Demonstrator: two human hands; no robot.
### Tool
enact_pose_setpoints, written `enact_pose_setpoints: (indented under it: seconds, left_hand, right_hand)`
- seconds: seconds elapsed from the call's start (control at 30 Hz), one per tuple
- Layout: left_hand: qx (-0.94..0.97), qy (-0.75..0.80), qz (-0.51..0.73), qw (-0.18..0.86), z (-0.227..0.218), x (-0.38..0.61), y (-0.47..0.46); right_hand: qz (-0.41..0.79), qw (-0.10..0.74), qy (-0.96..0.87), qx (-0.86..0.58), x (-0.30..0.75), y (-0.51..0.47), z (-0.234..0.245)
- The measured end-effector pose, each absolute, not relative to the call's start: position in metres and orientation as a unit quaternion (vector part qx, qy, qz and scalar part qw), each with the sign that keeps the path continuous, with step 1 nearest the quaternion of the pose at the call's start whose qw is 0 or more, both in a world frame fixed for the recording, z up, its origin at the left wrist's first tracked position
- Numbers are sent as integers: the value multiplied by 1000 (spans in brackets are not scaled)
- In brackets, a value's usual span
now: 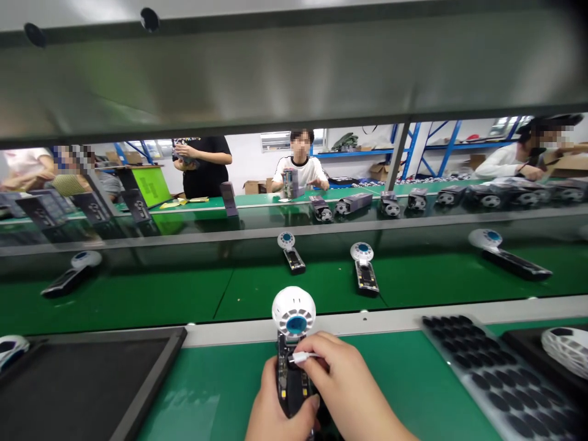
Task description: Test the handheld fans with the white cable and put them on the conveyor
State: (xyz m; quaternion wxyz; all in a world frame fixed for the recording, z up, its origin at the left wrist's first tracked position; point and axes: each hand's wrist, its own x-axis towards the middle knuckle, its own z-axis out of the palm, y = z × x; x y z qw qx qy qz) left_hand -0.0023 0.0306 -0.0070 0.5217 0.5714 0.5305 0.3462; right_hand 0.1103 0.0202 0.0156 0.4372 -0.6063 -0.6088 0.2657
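Belt (184, 291) of green colour runs beyond the bench (202, 383). Black tray (92, 392) lies on the bench's left side, a sheet of dark discs (487, 367) on the right side. Above the bench's middle, the left hand (282, 407) grips the white-headed gadget (294, 334); similar gadgets (365, 272) rest beyond the bench. The right hand (349, 373) pinches a small white plug (301, 357) over the gadget.

Factory assembly line
Open-cased devices (366, 277) lie along a green conveyor belt (174, 291); people (206, 168) line the far bench (257, 199), before blue storage racks (452, 147).
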Motion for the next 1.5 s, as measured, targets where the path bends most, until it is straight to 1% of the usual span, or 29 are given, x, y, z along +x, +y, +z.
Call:
enact_pose_setpoints:
  seconds: [0.17, 0.3, 0.5, 0.73, 0.8, 0.87, 0.97, 1.03, 1.17, 1.27, 1.37, 1.5]
  left_hand:
    - [561, 539, 356, 518, -6, -1, 30]
    - [589, 542, 342, 492, -5, -1, 31]
    - [606, 555, 311, 478, -4, -1, 31]
    - [592, 564, 322, 478, -2, 1, 28]
    - [595, 562, 319, 478, -4, 0, 29]
    - [597, 553, 311, 492, -8, -2, 30]
    - [582, 506, 315, 553, -19, -7, 33]
    - [559, 464, 332, 602, -24, -9, 34]
    - [462, 431, 336, 699, -18, -10, 34]
    - [381, 433, 350, 738, -5, -10, 32]
    - [331, 414, 365, 765, 8, -12, 30]
    - [338, 377, 382, 773, 18, -19, 32]
  right_hand:
    - [258, 423, -622, -606, 110, 20, 16]
    - [245, 414, -633, -607, 109, 20, 16]
    - [183, 378, -672, -610, 109, 17, 18]
    - [149, 358, -663, -641, 104, 12, 14]
    - [176, 382, -629, -653, 101, 12, 9]
    - [251, 456, -567, -638, 102, 14, 2]
    - [373, 563, -460, -576, 109, 20, -10]
    - [429, 591, -420, -539, 115, 24, -15]
    - [533, 590, -393, -462, 119, 24, -18]
    - [584, 579, -380, -423, 113, 20, -17]
    - [600, 572, -381, -409, 109, 17, -15]
    - [580, 556, -422, -420, 113, 16, -10]
